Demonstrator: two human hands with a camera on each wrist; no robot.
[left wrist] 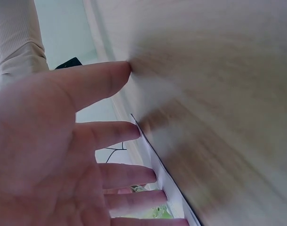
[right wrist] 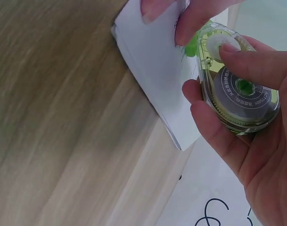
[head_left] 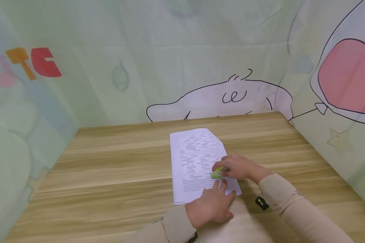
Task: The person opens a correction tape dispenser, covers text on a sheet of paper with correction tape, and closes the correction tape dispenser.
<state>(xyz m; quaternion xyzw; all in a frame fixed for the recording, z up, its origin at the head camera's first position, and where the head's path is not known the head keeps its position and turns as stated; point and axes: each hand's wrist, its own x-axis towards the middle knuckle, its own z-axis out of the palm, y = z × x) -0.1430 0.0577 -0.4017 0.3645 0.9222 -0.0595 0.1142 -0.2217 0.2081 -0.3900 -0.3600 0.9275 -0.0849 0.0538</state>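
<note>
A stack of printed paper sheets [head_left: 197,148] lies on the wooden table. My right hand [head_left: 241,167] holds a clear, yellow-green correction tape dispenser [right wrist: 237,89] between thumb and fingers, and the right wrist view shows its grey reel and white wheel. In the head view the dispenser overlaps the printed lines on the right half of the top sheet. My left hand [head_left: 214,204] rests with spread fingers on the lower edge of the sheets, just below the dispenser. The left wrist view shows straight fingers [left wrist: 129,176] along the paper's edge, with the thumb apart from it.
The wooden tabletop [head_left: 109,168] extends around the paper, widest to the left. A pale cloth backdrop [head_left: 140,67] with cartoon drawings stands behind the table and at both sides. Black wrist straps [head_left: 261,203] show at the sleeves.
</note>
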